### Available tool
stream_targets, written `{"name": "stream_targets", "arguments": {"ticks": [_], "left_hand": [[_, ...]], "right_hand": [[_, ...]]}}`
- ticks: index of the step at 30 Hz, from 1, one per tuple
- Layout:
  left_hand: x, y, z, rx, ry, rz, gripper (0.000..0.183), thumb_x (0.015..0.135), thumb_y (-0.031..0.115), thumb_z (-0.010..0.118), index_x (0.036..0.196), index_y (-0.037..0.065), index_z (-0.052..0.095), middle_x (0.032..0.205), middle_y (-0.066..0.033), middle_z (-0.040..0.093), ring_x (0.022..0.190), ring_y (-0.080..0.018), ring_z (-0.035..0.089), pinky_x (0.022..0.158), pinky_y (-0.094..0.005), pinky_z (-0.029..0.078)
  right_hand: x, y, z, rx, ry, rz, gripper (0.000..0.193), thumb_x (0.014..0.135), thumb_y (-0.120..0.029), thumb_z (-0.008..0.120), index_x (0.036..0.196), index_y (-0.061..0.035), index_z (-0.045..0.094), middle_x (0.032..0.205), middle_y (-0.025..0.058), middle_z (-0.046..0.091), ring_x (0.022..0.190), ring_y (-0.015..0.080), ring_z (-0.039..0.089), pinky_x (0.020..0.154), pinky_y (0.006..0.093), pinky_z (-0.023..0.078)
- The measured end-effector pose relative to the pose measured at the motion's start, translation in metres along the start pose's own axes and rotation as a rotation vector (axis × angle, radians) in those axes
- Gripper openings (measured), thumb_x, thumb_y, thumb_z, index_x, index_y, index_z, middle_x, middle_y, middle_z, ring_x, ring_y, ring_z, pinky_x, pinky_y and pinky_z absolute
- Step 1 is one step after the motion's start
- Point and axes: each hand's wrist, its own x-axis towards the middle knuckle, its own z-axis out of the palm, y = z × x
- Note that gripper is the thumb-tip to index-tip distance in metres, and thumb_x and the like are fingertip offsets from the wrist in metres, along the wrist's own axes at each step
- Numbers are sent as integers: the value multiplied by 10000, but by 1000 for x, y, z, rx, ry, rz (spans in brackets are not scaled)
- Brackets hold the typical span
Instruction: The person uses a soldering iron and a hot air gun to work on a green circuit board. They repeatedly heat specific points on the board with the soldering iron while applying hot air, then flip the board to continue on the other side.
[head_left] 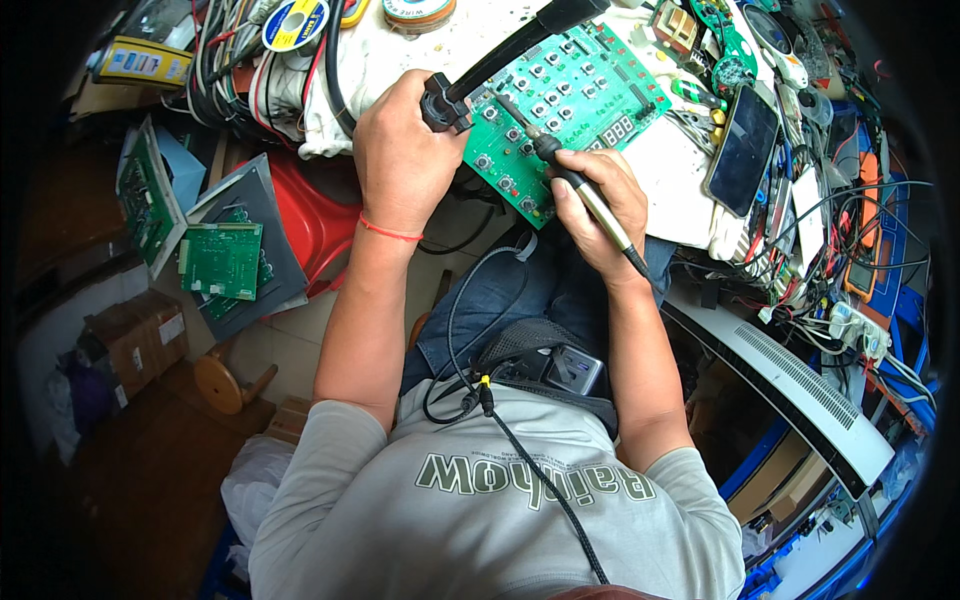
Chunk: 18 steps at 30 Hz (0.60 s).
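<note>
My right hand (605, 210) is closed around a soldering iron (597, 205) with a black and gold-toned handle. Its dark shaft points up and left, and the tip end lies over a green circuit board (625, 95). Push buttons in rows and a digit display (612, 132) sit on that board. At the board's left side is my left hand (410, 150), its fingers curled and partly hidden behind a black rod (520, 50) with a knobbed end (446, 104). Whether this hand grips the rod, the board or something else is hidden.
A phone (742, 150) lies to the right among tools and tangled cables, near an orange multimeter (865, 240). Solder spools (296, 25) stand at the far left. Below, more green boards (225, 260) rest by a red stool (310, 220).
</note>
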Motion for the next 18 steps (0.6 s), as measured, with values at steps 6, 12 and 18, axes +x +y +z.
{"name": "stream_targets", "arguments": {"ticks": [6, 12, 18], "left_hand": [[0, 0, 0, -15, -8, -9, 240, 824, 120, 811, 892, -14, 624, 682, -100, 654, 600, -129, 573, 612, -304, 501], [0, 0, 1, -4, -2, -12, 244, 823, 125, 813, 894, -13, 625, 684, -108, 651, 598, -142, 576, 613, -309, 502], [0, 1, 1, -23, -3, -9, 245, 823, 123, 811, 893, -14, 620, 679, -120, 640, 593, -155, 575, 609, -317, 501]], "right_hand": [[2, -1, 0, -33, -19, -16, 306, 790, -17, 770, 1089, -53, 721, 928, 89, 722, 817, 246, 655, 756, 346, 534], [4, -3, 0, -48, -18, -29, 308, 787, -16, 772, 1089, -53, 722, 925, 91, 724, 823, 250, 658, 759, 347, 534], [6, -4, -1, -61, -33, -35, 305, 784, -16, 770, 1083, -50, 726, 919, 94, 723, 825, 252, 662, 761, 352, 536]]}}
